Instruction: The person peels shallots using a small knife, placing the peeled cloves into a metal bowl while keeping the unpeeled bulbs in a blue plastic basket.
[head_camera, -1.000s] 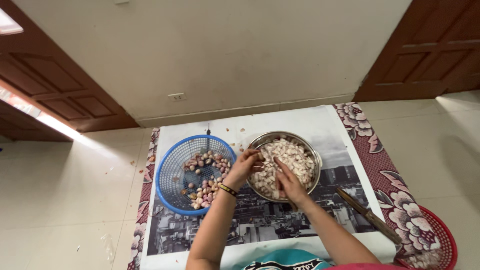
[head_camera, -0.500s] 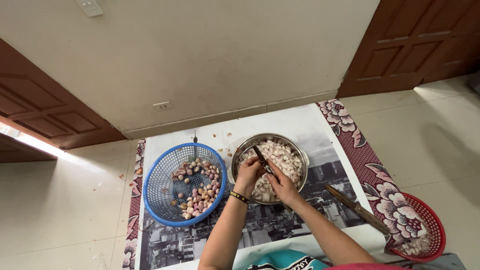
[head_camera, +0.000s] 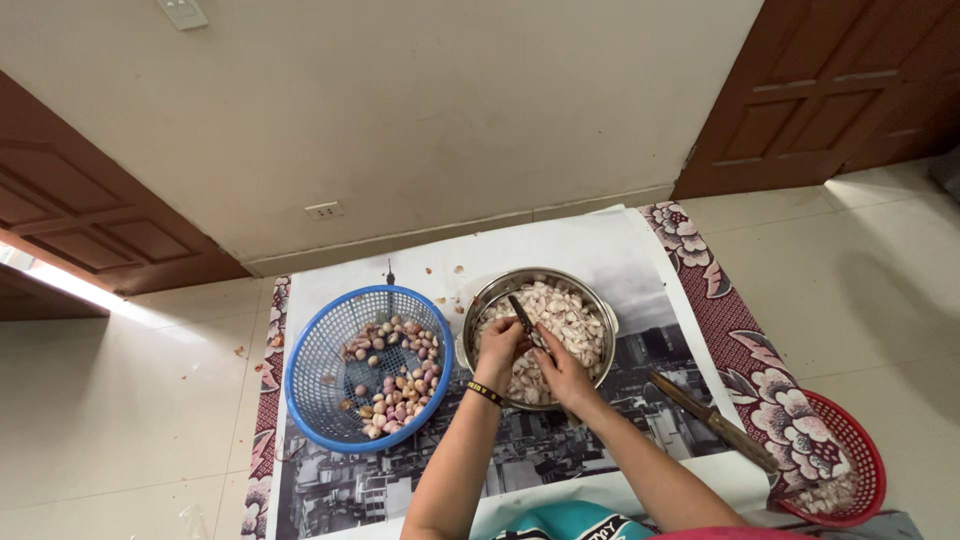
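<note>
Clove between your two hands, over the steel pot (head_camera: 537, 340), too small to see clearly. Looks like a shallot or garlic piece: light, firm, skin papery and slick once peeled, so pinch it at the ends, not the smooth belly. Left hand (head_camera: 497, 348) is curled shut around something small, probably that clove; exact contact is hidden. Right hand (head_camera: 562, 368) is closed on a small knife (head_camera: 522, 314), blade sticking up and away past your left fingers. Hold the knife by the handle only and keep your thumb off the edge.

The pot is nearly full of pale peeled pieces, so it's probably heavy; lift it by the side handles. Blue basket (head_camera: 370, 368), just left of the pot, holds purple unpeeled ones; it's light, flexible plastic. A bigger knife (head_camera: 712, 421) lies on the mat (head_camera: 640, 262) to your right, and a red basket (head_camera: 835, 462) with skins sits at the far right
</note>
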